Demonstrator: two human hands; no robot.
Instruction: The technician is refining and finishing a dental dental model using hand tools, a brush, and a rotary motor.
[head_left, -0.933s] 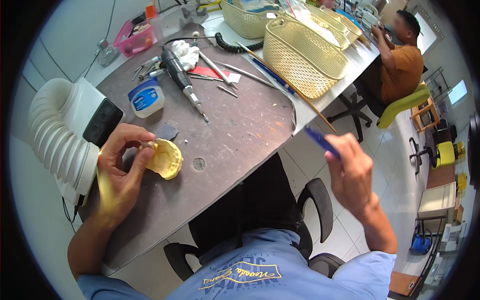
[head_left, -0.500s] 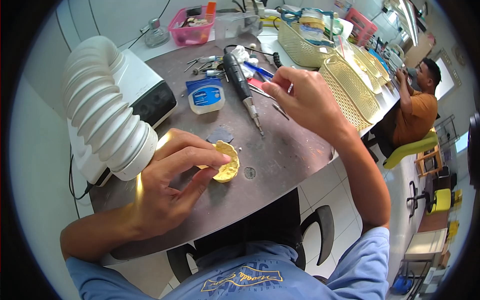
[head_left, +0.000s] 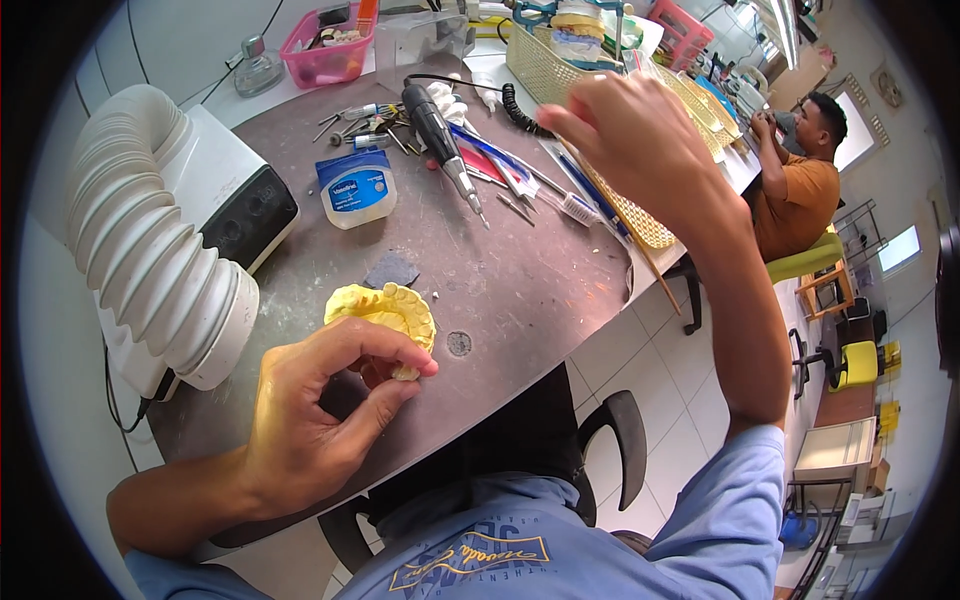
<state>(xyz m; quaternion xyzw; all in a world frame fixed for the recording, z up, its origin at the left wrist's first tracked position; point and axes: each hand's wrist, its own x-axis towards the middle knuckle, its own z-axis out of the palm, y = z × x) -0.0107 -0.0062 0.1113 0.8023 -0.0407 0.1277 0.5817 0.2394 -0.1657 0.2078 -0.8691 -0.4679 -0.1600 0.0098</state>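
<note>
- One yellow dental cast (head_left: 385, 312), a tooth-row model in plaster, is seen lying on the dark worktop (head_left: 520, 290) near its front edge, teeth facing up.
- It is gripped at its near edge by the left hand (head_left: 315, 420): thumb and forefinger are curled together and pinched on the cast's rim, with the other fingers folded under the palm.
- Most of the cast is left showing beyond the fingertips, on the side away from the person.
- A small dark grey square pad (head_left: 390, 270) is seen just behind the cast, and a round mark is visible on the worktop just to its right.
- The right hand (head_left: 625, 135) is raised over the far right part of the worktop, fingers bunched and bent downward; whether anything is pinched between them cannot be told.
- Below that hand, a cluster of hand tools, a toothbrush (head_left: 570, 205) and a dark rotary handpiece (head_left: 440, 135) is laid out, with a blue-lidded jar (head_left: 357, 188) to the left.
- A white ribbed suction hose (head_left: 150, 250) on a white box unit is set at the left of the worktop.
- Cream mesh baskets (head_left: 560, 70) and a pink tray (head_left: 330, 55) are placed at the far edge.
- Pale floor tiles are seen to the right, where another person in an orange shirt (head_left: 795, 200) is seated at the bench.
</note>
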